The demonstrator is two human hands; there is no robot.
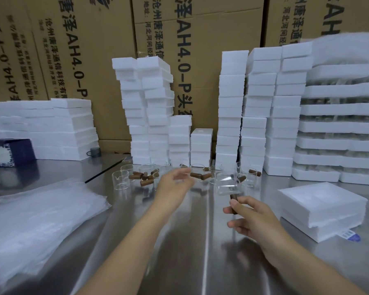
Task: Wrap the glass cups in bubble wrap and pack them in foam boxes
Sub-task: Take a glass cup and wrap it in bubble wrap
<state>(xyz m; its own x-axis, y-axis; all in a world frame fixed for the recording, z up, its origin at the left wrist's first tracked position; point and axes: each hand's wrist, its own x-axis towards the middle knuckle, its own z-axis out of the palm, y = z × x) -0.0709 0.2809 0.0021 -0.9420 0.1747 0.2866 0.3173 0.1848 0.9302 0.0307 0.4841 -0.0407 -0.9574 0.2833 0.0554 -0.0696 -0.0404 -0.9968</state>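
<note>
My right grip (pixel 251 218) pinches the brown wooden handle (pixel 234 199) of a clear glass cup (pixel 227 185), thumb and fingers curled round it, the cup held over the shiny steel tabletop (pixel 190 241). My left grip (pixel 175 182) is released, its fingers loose and blurred, stretched out above the cluster of clear glass cups with brown wooden handles (pixel 120 179) at the tabletop's far side. A pile of translucent bubble wrap sheets (pixel 41 220) lies to the left; two stacked flat white foam boxes (pixel 322 207) sit to the right. Behind them rise tall stacks of white foam boxes (pixel 230 107), in front of brown printed cartons (pixel 107 60).
</note>
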